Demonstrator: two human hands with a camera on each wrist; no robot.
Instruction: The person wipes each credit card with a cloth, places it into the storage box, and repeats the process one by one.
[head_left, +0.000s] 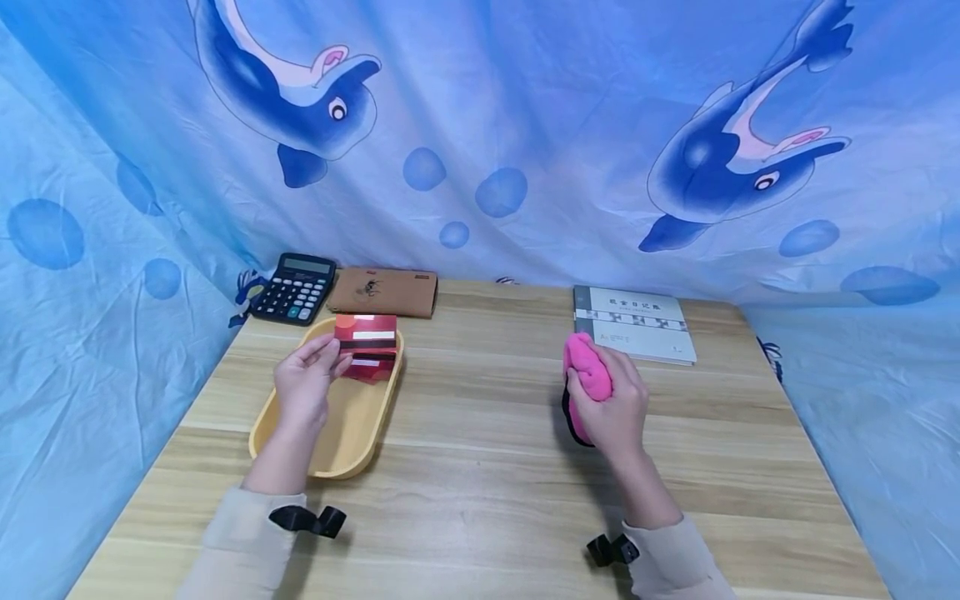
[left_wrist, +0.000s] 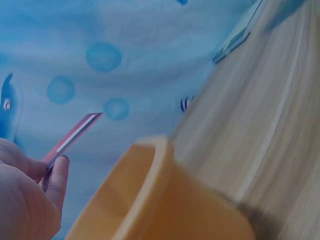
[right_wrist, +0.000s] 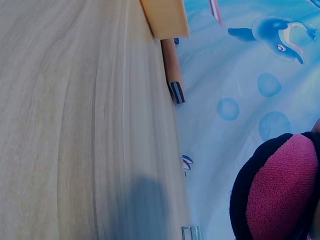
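Note:
My left hand (head_left: 303,385) pinches a red bank-style card (head_left: 375,327) with a dark stripe, between thumb and fingers, above a yellow oval basket (head_left: 337,467). More red cards (head_left: 367,368) show just below it; whether they are held or lie in the basket I cannot tell. The left wrist view shows the held card (left_wrist: 75,135) nearly edge-on, beside the basket's wall (left_wrist: 200,205). My right hand (head_left: 617,408) grips a pink fuzzy cloth item (head_left: 588,371) with black trim, over the table's right half. Its rounded, black-edged end (right_wrist: 285,190) fills the right wrist view's corner.
Behind the basket stand a black calculator (head_left: 294,289) and a brown wallet (head_left: 384,292) at the table's back edge. A grey-white notebook (head_left: 637,325) lies at the back right, just beyond my right hand. A blue dolphin-print curtain (head_left: 480,125) hangs around the wooden table (head_left: 480,467).

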